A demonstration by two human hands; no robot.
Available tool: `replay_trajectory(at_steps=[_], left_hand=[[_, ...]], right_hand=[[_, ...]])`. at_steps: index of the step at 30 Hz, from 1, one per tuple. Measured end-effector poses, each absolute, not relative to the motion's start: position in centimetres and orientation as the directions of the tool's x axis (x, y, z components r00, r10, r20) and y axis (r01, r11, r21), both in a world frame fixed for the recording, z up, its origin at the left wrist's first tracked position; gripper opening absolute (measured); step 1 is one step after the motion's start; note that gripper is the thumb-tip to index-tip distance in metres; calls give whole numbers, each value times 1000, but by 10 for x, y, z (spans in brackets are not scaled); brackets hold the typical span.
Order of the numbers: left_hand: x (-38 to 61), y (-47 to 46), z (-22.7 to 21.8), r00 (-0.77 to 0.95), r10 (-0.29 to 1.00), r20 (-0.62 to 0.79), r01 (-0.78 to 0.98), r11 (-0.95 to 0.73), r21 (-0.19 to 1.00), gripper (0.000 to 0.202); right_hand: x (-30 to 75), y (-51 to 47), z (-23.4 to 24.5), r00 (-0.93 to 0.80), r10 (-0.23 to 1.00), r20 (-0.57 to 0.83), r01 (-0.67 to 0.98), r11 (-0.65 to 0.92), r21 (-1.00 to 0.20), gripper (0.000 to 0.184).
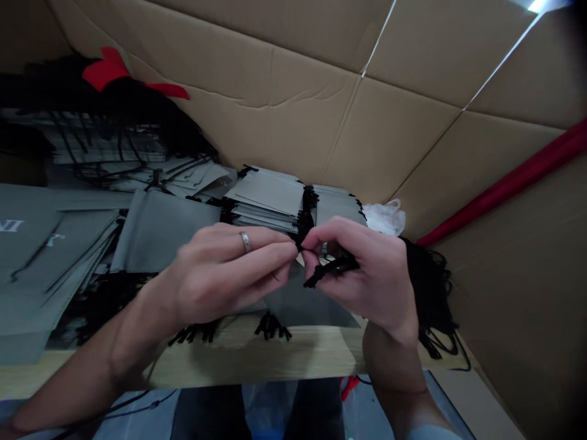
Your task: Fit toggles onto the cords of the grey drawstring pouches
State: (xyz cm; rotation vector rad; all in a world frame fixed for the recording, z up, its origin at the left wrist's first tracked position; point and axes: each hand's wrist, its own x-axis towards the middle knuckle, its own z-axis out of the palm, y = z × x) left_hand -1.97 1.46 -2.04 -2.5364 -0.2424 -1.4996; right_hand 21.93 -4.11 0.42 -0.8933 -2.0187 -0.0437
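Observation:
My left hand (215, 272), with a ring on one finger, is closed, its fingertips pinched right against those of my right hand. My right hand (376, 269) is also closed, gripping a black cord (330, 270) whose loose end sticks out toward the left across its palm. Thumb and forefinger of both hands meet at a small dark bit of the cord, mostly hidden by the fingers. Under them lies a grey flat sheet (307, 302) on the wooden table (302, 354). Black cord ends (273, 325) hang over the table's front edge.
Behind my hands stand stacks of grey pieces (270, 189) with black cords. At left lie a grey panel (169, 229) and grey bags with white letters (22, 256). A black cord bundle (431, 293) lies right, near a clear plastic bag (385, 217). Cardboard walls (293, 79) enclose the table.

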Motion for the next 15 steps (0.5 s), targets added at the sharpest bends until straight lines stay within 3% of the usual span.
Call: replay_trajectory(at_steps=[4,8,10,12,15], left_hand=[[-14,10,-13,348,237,907,233,-959,162,12],[-9,16,-11,293,366,883,38,-928,372,16],[-9,20,-12,315,397,862,-14,-906,423,17],[-12,20,-12,335,349,875,62,-935,350,16],[-16,13,-14,427,178,887,275,-960,60,14]], right_hand=[[215,-41,1,-222,610,760,507,738,-445,23],[214,-41,1,-162,692,704,383,701,-601,22],[214,-41,3,-158,724,672,364,675,-642,20],[215,-41,5,-154,731,665,398,662,-635,19],[216,-43,6,-166,700,695,500,667,-552,18]])
